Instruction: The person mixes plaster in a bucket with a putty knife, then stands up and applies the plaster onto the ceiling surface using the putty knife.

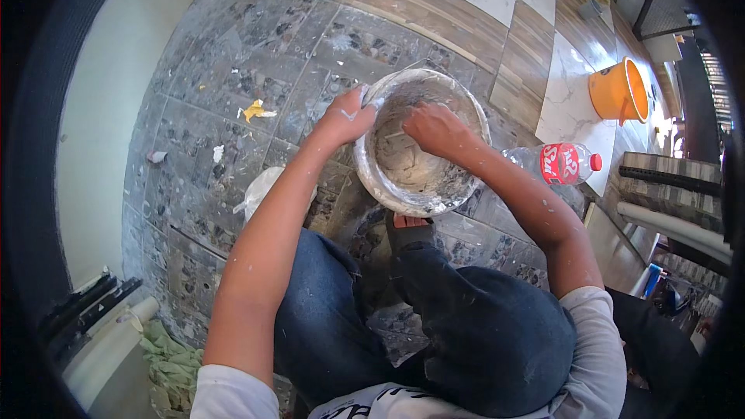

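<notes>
Plaster-caked mixing bowl (423, 143) sits on grey stone-pattern floor tiles (233, 70), centre, just beyond the squatting person's sandal (409, 223). Left hand (347, 116) pinches the left rim, fingers curled over it. Right hand (436, 129) is down inside, loosely closed in pale grey paste. Bowl looks rigid, crusted, likely heavy and slick; grip by the rim. Plastic bottle (555, 163) right; orange bucket (619, 91) far right.

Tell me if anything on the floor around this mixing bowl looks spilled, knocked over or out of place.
A clear plastic bottle with a red cap lies on its side right of the bowl. A yellow scrap sits loose on the floor tiles, which are dusted with pale splatter.
</notes>
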Available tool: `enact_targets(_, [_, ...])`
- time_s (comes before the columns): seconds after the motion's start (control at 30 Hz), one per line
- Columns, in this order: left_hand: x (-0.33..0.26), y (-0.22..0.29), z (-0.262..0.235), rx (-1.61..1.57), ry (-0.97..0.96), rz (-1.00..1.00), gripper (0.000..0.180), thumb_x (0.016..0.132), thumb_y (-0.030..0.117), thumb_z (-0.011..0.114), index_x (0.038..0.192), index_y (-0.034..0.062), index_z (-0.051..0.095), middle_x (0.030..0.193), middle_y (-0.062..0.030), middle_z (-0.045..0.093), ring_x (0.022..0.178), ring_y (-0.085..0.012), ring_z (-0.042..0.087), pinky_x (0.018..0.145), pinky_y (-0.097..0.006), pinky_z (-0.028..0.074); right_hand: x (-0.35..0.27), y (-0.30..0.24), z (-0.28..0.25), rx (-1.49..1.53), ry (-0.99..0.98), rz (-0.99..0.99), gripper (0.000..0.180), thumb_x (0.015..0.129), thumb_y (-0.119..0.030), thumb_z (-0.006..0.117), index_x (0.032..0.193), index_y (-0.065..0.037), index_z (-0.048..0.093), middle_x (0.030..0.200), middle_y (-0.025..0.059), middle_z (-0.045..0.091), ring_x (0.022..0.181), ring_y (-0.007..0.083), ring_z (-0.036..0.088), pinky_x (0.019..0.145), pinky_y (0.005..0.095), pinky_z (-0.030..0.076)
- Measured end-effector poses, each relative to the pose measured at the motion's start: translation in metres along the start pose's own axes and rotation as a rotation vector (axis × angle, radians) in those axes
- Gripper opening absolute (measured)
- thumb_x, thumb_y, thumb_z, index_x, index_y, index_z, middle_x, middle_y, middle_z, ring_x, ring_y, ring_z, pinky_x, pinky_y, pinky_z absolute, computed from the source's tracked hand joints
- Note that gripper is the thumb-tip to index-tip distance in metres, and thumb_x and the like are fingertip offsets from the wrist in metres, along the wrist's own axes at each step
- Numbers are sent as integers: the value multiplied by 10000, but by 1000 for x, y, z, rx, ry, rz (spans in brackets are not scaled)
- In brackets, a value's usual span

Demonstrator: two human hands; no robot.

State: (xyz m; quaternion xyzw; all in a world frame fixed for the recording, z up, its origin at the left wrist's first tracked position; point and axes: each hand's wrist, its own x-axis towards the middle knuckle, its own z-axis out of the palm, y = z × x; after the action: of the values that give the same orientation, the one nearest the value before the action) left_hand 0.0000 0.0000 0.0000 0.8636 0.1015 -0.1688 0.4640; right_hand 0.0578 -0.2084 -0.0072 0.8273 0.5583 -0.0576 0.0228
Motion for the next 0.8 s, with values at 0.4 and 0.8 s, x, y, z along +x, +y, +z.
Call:
enact_targets(0.4, [6,-10,7,35,52,-24,643,797,263,483,1325,-80,355,1224,-334,494,1161,-430,483,1007,-420,372,1,-23,-1,170,-62,194,110,703,-72,578,737,-12,664,674,191,628,670,355,637,618,421,518])
enact_targets(0.8, [9,-30,22,-132,-3,-65,669,822,185,462,1399,-69,237,1341,-254,432,1213,-321,454,997,-356,367,5,-11,-11,263,-320,-128,149,683,-136,622,797,-48,660,713,186,629,738,354,637,668,458,506])
